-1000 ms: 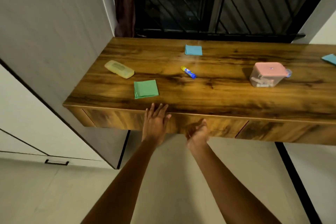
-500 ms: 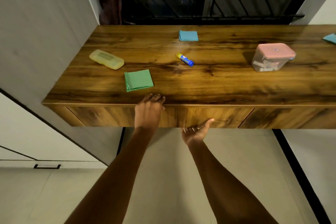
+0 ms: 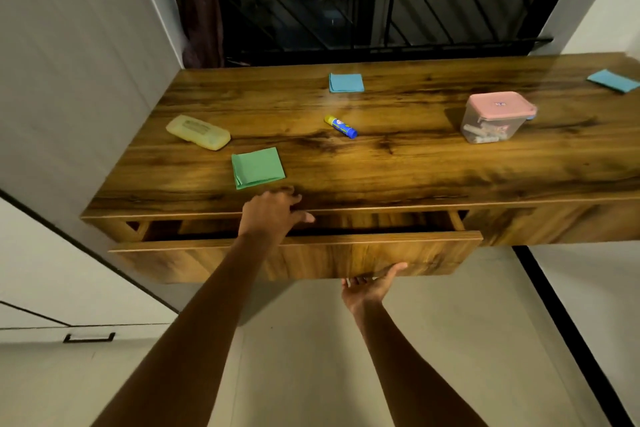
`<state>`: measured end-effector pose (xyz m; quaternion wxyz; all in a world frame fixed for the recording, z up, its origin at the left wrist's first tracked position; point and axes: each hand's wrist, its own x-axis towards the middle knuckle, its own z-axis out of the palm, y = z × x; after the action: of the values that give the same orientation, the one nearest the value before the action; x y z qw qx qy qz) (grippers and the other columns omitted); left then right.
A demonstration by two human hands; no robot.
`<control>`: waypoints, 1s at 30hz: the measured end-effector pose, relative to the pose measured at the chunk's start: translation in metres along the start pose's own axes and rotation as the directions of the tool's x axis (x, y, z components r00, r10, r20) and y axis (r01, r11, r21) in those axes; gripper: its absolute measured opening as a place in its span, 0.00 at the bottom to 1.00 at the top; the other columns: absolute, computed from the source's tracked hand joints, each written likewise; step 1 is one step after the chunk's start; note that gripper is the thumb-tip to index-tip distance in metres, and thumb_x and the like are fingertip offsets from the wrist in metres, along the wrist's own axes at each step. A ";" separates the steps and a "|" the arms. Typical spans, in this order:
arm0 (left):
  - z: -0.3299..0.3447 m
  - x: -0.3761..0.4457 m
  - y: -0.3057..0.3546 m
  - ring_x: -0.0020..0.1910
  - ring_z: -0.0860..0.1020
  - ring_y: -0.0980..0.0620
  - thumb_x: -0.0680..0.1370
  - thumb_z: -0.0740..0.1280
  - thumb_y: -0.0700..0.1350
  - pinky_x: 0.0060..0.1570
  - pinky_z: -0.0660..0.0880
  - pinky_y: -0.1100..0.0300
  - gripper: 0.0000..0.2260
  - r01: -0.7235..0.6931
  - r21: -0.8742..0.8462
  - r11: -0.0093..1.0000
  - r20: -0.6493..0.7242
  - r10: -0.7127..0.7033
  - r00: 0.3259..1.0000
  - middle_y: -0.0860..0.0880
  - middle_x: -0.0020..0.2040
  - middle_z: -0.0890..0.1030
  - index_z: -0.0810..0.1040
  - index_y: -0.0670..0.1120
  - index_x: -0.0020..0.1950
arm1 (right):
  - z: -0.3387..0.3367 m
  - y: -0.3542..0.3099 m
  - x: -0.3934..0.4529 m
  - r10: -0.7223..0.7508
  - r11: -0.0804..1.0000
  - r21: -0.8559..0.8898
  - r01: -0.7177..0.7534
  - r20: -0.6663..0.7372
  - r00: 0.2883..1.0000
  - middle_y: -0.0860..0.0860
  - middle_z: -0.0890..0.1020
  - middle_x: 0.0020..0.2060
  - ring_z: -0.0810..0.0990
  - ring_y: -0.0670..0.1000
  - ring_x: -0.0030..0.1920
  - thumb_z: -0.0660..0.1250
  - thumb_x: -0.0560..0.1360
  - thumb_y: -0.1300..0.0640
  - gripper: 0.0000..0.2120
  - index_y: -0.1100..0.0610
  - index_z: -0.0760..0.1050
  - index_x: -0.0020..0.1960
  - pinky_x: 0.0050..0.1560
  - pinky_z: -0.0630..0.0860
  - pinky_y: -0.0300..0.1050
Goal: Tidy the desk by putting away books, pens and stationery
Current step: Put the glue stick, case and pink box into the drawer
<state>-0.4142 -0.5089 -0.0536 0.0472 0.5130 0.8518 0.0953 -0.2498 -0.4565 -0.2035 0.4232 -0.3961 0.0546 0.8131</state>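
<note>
Drawer partly open, nothing put away yet.

Right hand [image 3: 369, 282] hooks curled fingers under the bottom edge of the drawer front [image 3: 298, 258], palm up, gripping it; left hand [image 3: 272, 213] rests on the front edge of the desk [image 3: 398, 166], fingers bent over the lip, holding nothing that shows. The drawer stands out only a little, inside dark, contents not visible. On the desk top: green paper pad [image 3: 258, 167] just beyond the left hand, yellow case [image 3: 198, 132] to its left, glue stick [image 3: 340, 126] mid-desk, blue pad [image 3: 346, 82] at the back, pink-lidded box [image 3: 496, 117] and another blue pad [image 3: 613, 80] on the right. Step in hand looks like opening storage; next likely needs a wider pull, then lifting the green paper pad in.
</note>
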 end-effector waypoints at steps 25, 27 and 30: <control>0.005 -0.149 0.037 0.57 0.78 0.52 0.73 0.72 0.43 0.59 0.74 0.57 0.13 0.027 -0.126 0.992 0.221 0.002 0.975 0.50 0.57 0.81 0.81 0.50 0.57 | 0.018 -0.073 -0.164 0.213 -0.832 -0.353 0.427 0.509 0.834 0.54 0.81 0.56 0.77 0.55 0.59 0.73 0.71 0.53 0.20 0.56 0.77 0.61 0.59 0.73 0.48; 0.002 -0.161 0.038 0.56 0.79 0.53 0.71 0.74 0.44 0.60 0.74 0.56 0.13 0.054 -0.125 0.991 0.282 -0.017 0.959 0.51 0.55 0.82 0.81 0.50 0.55 | 0.013 -0.073 -0.175 0.251 -0.835 -0.341 0.432 0.462 0.851 0.55 0.80 0.56 0.76 0.56 0.60 0.75 0.69 0.55 0.21 0.56 0.77 0.60 0.58 0.72 0.49; -0.003 -0.184 0.042 0.55 0.79 0.53 0.68 0.76 0.43 0.61 0.74 0.54 0.13 0.080 -0.146 0.986 0.373 -0.021 0.928 0.51 0.53 0.83 0.83 0.49 0.51 | 0.005 -0.072 -0.191 0.306 -0.846 -0.323 0.424 0.357 0.882 0.54 0.78 0.56 0.73 0.56 0.60 0.78 0.64 0.57 0.22 0.55 0.78 0.56 0.55 0.72 0.48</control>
<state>-0.2920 -0.6521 -0.0451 0.2499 0.4942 0.8302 0.0631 -0.1375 -0.5313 -0.0504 -0.1609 -0.3326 -0.9008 0.2280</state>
